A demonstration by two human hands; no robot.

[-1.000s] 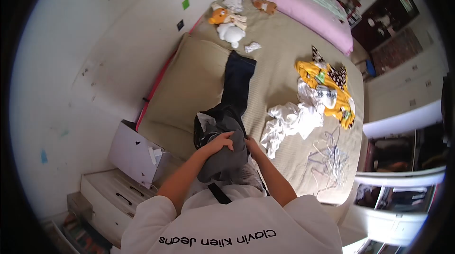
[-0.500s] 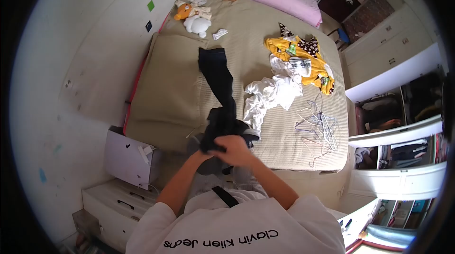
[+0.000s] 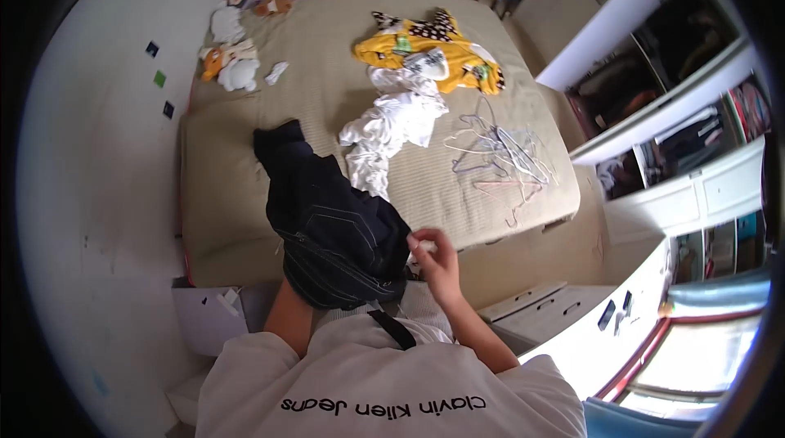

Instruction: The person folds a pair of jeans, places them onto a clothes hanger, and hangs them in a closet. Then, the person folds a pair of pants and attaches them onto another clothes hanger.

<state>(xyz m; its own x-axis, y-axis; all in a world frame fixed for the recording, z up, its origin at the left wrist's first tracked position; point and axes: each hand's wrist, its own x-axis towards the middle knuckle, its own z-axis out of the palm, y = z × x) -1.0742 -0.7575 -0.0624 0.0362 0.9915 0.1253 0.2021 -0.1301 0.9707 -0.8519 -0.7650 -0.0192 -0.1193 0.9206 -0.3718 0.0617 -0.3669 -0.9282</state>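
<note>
A pair of dark navy jeans [image 3: 327, 225] with pale stitching hangs bunched in front of me, its waistband end towards my body and one leg stretched over the bed. My right hand [image 3: 437, 265] is at the right edge of the jeans, fingers curled and pinching the cloth there. On the other side, my left forearm [image 3: 289, 314] disappears under the jeans; that hand and its fingers are hidden. Beyond the jeans, crumpled white clothing [image 3: 401, 119] lies on the bed.
A yellow garment with dotted trim [image 3: 458, 62] lies further back on the bed [image 3: 327, 45]. Tangled hangers [image 3: 499, 152] are at the bed's right. Plush toys [image 3: 237, 74] sit at far left. Open wardrobe shelves [image 3: 654, 127] and a drawer cabinet [image 3: 531, 307] stand right.
The jeans, bunched between both hands before, are now spread wider with stitching showing. My right hand has moved to their right edge, and my left hand has gone out of sight beneath. The view has turned right.
</note>
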